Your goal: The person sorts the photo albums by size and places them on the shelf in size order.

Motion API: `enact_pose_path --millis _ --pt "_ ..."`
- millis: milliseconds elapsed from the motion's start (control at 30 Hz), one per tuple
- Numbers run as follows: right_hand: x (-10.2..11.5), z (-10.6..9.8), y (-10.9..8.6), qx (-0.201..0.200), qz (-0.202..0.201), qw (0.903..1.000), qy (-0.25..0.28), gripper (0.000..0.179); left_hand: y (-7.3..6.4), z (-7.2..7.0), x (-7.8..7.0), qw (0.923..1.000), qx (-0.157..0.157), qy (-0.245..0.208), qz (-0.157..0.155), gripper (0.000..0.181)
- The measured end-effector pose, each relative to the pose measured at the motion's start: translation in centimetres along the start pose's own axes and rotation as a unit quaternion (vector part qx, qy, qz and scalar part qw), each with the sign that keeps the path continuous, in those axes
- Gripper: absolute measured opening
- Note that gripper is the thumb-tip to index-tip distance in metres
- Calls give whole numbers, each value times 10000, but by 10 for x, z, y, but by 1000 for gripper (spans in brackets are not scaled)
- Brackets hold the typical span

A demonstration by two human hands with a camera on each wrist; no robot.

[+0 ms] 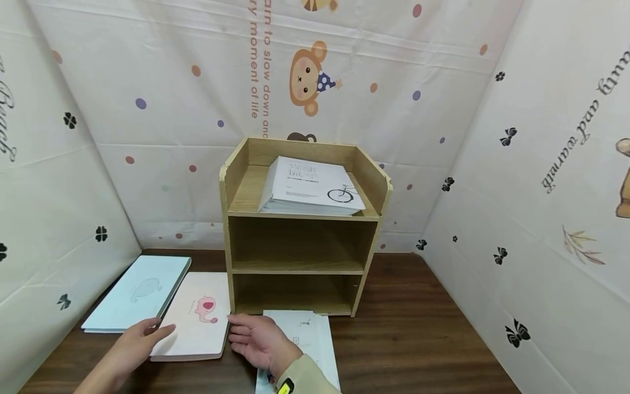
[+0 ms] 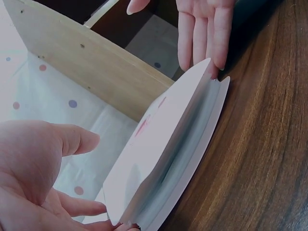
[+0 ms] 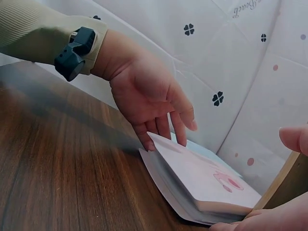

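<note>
A white notebook (image 1: pixel 184 328) with a pink elephant on its cover lies on the table between my two hands, left of the shelf's foot. My left hand (image 1: pixel 133 350) is at its left edge, fingertips touching the side and thumb raised above the cover. Along the opposite edge, my right hand (image 1: pixel 263 342) has its fingers extended, palm turned toward the notebook. In the left wrist view the notebook's covers (image 2: pixel 159 139) stand slightly apart at the near side, showing the pages. A light blue notebook (image 1: pixel 130 293) with a whale drawing lies just left of it.
A wooden shelf (image 1: pixel 297 272) stands at the back middle, with a thick white book (image 1: pixel 315 186) bearing a bicycle drawing on top. White booklets (image 1: pixel 320 342) lie before it, partly under my right wrist. Patterned cloth walls (image 1: pixel 162 131) enclose the dark wooden table (image 1: pixel 418 339).
</note>
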State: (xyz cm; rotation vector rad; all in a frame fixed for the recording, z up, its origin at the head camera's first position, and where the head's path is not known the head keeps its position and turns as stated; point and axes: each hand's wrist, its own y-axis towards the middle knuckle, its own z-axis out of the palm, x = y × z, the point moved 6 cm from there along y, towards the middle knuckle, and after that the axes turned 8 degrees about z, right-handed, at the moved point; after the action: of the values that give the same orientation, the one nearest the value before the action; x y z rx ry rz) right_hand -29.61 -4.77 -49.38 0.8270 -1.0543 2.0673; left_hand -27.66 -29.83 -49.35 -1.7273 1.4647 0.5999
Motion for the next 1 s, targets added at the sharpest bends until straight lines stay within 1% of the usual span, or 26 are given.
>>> enact_pose_path --millis 167,433,667,867,1000 --pt "0 2 4 9 -24 10000 23 69 0 0 -1 10000 9 -9 -1 107" --pt "-1 7 8 -45 -124 9999 -54 59 2 -2 0 9999 -10 -142 14 106" --pt "-3 9 10 -299 -289 9988 -254 39 7 -4 9 9979 -51 -644 -69 104" --pt "-5 8 13 -522 -381 9974 -303 28 5 -4 8 9953 -91 -964 -83 94" --pt "-5 7 14 -657 -425 9965 -302 23 7 -4 11 9924 -119 -1224 -73 89"
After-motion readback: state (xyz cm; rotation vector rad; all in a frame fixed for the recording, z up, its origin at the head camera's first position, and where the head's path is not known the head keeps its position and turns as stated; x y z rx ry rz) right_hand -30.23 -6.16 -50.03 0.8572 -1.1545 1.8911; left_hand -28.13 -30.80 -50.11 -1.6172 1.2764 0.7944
